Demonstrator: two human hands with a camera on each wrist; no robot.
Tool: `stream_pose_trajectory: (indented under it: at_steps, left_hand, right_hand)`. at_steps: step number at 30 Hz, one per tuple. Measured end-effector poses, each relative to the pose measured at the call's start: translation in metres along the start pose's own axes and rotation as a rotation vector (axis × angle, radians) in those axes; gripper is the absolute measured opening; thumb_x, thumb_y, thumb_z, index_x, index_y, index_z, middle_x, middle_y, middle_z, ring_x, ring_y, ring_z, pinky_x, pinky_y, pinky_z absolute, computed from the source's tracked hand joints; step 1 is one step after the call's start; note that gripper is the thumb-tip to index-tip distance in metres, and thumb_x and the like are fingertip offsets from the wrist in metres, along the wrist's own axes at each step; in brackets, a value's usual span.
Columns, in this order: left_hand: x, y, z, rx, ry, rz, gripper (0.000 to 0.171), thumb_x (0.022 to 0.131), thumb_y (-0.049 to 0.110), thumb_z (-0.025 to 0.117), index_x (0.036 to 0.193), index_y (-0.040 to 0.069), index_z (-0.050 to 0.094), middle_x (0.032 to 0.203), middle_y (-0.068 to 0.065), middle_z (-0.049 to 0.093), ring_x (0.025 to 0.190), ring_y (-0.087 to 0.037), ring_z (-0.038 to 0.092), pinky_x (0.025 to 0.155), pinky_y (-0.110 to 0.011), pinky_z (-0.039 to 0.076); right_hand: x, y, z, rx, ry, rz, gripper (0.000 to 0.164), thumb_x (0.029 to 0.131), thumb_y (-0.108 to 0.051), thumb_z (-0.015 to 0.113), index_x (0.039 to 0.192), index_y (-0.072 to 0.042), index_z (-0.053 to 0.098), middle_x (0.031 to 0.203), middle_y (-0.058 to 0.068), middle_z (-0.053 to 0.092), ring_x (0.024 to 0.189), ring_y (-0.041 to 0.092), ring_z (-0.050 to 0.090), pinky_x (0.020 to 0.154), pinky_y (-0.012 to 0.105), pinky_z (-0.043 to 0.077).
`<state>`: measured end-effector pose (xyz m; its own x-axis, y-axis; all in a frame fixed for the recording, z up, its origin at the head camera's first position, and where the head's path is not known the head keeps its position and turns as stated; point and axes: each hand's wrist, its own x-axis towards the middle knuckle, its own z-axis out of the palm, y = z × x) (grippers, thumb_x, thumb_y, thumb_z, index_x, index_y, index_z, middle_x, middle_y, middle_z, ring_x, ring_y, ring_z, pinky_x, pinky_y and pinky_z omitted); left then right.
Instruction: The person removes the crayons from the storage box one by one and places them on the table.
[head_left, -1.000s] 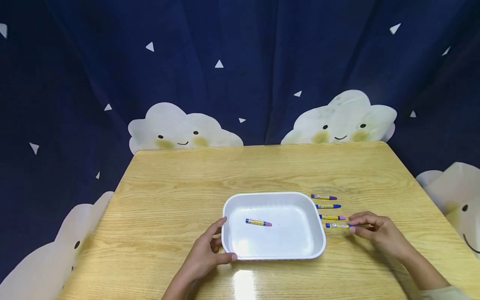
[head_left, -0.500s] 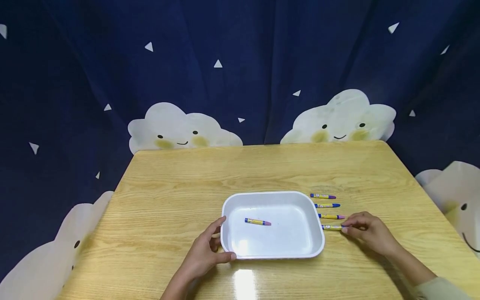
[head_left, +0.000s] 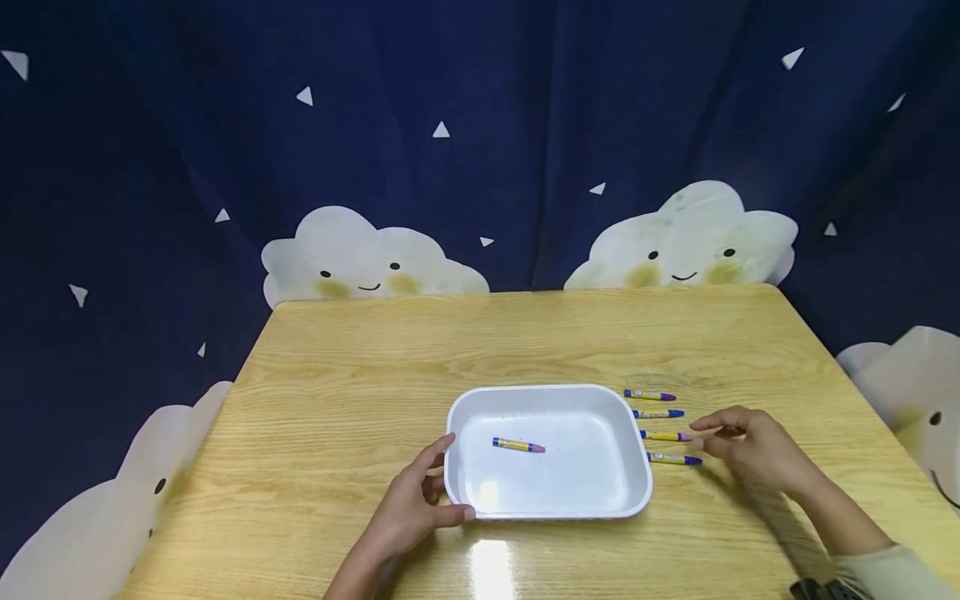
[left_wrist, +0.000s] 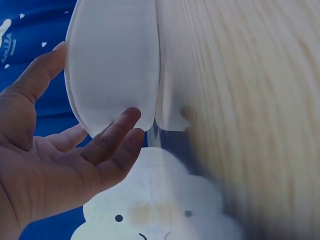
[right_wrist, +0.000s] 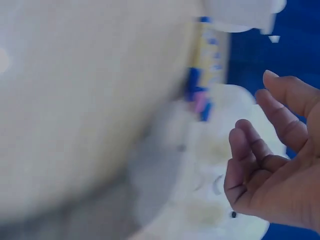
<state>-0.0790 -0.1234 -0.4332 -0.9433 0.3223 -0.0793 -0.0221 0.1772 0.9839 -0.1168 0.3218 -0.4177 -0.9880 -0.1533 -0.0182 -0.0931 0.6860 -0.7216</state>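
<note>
A white rectangular tray [head_left: 547, 515] stands on the table, and one pink-tipped crayon [head_left: 517, 446] lies inside it. At the tray's left near corner my left hand [head_left: 408, 508] holds the rim, its thumb on the front side and its index finger on the left side. My right hand [head_left: 761, 450] hovers just right of a row of crayons beside the tray, its fingers loosely bent with nothing between them. That row has a purple crayon [head_left: 649, 395], a blue crayon [head_left: 658, 414], another pink-tipped crayon [head_left: 666, 436] and, nearest, a dark blue crayon [head_left: 675, 459].
The light wooden table [head_left: 360, 375] reaches back to a dark blue curtain [head_left: 487, 125] printed with smiling clouds. A dark object [head_left: 825, 590] shows at the bottom edge by the right sleeve.
My right hand slid the nearest crayon left towards the tray's right side, then let go of it and drew back to the right. My left hand stays at the tray corner.
</note>
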Motion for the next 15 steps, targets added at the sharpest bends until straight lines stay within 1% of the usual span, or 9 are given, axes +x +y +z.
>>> stream_pose_trajectory:
  at_steps: [1, 3, 7, 9, 11, 13, 15]
  left_hand:
    - [0.000, 0.000, 0.000, 0.000, -0.001, 0.001, 0.093, 0.068, 0.003, 0.082, 0.144, 0.002, 0.029, 0.129, -0.026, 0.043, 0.106, -0.034, 0.057, 0.078, -0.037, 0.050]
    - [0.001, 0.000, 0.000, 0.004, -0.001, 0.002, 0.093, 0.067, 0.003, 0.082, 0.144, 0.002, 0.029, 0.129, -0.026, 0.043, 0.106, -0.034, 0.057, 0.078, -0.037, 0.049]
    - [0.001, 0.000, 0.000, 0.000, -0.002, 0.000, 0.094, 0.067, 0.002, 0.082, 0.144, 0.001, 0.028, 0.129, -0.027, 0.043, 0.107, -0.035, 0.056, 0.080, -0.037, 0.049]
    - [0.001, 0.001, 0.000, 0.006, -0.003, 0.000, 0.094, 0.067, 0.003, 0.082, 0.144, 0.001, 0.028, 0.129, -0.026, 0.043, 0.107, -0.035, 0.056, 0.079, -0.037, 0.049]
    - [0.001, 0.001, 0.000, -0.001, -0.007, 0.000, 0.094, 0.067, 0.002, 0.082, 0.144, 0.001, 0.028, 0.129, -0.027, 0.043, 0.107, -0.035, 0.056, 0.079, -0.037, 0.050]
    - [0.001, 0.000, 0.000, -0.012, -0.012, 0.001, 0.094, 0.068, 0.002, 0.082, 0.144, 0.000, 0.027, 0.129, -0.027, 0.042, 0.108, -0.035, 0.056, 0.077, -0.036, 0.050]
    - [0.001, 0.000, 0.000, -0.028, -0.017, 0.002, 0.094, 0.068, 0.001, 0.081, 0.144, 0.000, 0.027, 0.130, -0.028, 0.041, 0.108, -0.036, 0.055, 0.077, -0.036, 0.051]
  right_hand:
    - [0.000, -0.005, -0.003, -0.005, 0.010, -0.001, 0.025, 0.084, -0.017, 0.070, 0.103, -0.001, 0.067, 0.094, 0.010, 0.062, 0.077, 0.012, 0.056, 0.059, 0.027, 0.048]
    - [0.001, -0.014, -0.006, 0.033, 0.029, -0.008, 0.030, 0.085, -0.016, 0.069, 0.108, 0.002, 0.065, 0.096, 0.009, 0.063, 0.078, 0.010, 0.057, 0.060, 0.026, 0.048]
    - [0.002, -0.034, -0.003, 0.164, 0.056, -0.022, 0.036, 0.087, -0.017, 0.068, 0.116, 0.003, 0.060, 0.103, -0.001, 0.063, 0.086, 0.007, 0.058, 0.066, 0.025, 0.051]
    - [0.003, -0.044, 0.003, 0.244, 0.073, -0.041, 0.037, 0.088, -0.017, 0.066, 0.119, 0.002, 0.058, 0.105, -0.007, 0.062, 0.090, 0.007, 0.058, 0.069, 0.026, 0.052]
    - [0.006, -0.055, 0.013, 0.324, 0.084, -0.067, 0.039, 0.089, -0.016, 0.064, 0.123, 0.002, 0.056, 0.109, -0.008, 0.061, 0.094, 0.008, 0.057, 0.071, 0.024, 0.051]
    - [0.009, -0.064, 0.023, 0.402, 0.081, -0.090, 0.041, 0.090, -0.013, 0.063, 0.126, 0.003, 0.052, 0.112, -0.006, 0.059, 0.098, 0.011, 0.056, 0.074, 0.023, 0.051]
    - [0.012, -0.073, 0.034, 0.447, 0.072, -0.107, 0.043, 0.090, -0.011, 0.063, 0.128, 0.004, 0.050, 0.116, 0.000, 0.057, 0.100, 0.012, 0.055, 0.076, 0.022, 0.050]
